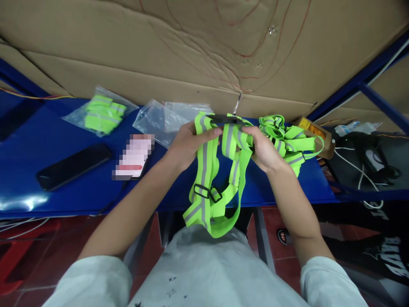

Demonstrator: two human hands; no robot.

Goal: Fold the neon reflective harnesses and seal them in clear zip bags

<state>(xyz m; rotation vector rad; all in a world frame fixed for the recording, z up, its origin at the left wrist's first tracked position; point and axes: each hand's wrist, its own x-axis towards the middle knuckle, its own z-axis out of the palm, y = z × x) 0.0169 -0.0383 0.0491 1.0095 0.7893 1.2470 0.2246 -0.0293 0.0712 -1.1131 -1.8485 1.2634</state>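
A neon-green reflective strap harness [204,166] with grey stripes hangs between my hands, its lower loops drooping past the table's front edge. My left hand [188,143] is closed on its upper left band, thumb stretched along the top. On the other side my right hand [263,147] grips the upper right band. A black buckle [225,120] bridges the straps at the top, between the two hands. Lower down, two black slide adjusters [202,191] sit on the bands. Beyond my right hand lies a pile of similar green straps [295,145].
On the blue table [19,170] lie a bagged green strap bundle [104,115], clear plastic bags [159,121], a lit phone [134,155] and a dark phone-like slab [75,166]. A cardboard box [322,136] stands right. Cardboard [191,55] lines the back. A person's dark clothing [367,251] shows right.
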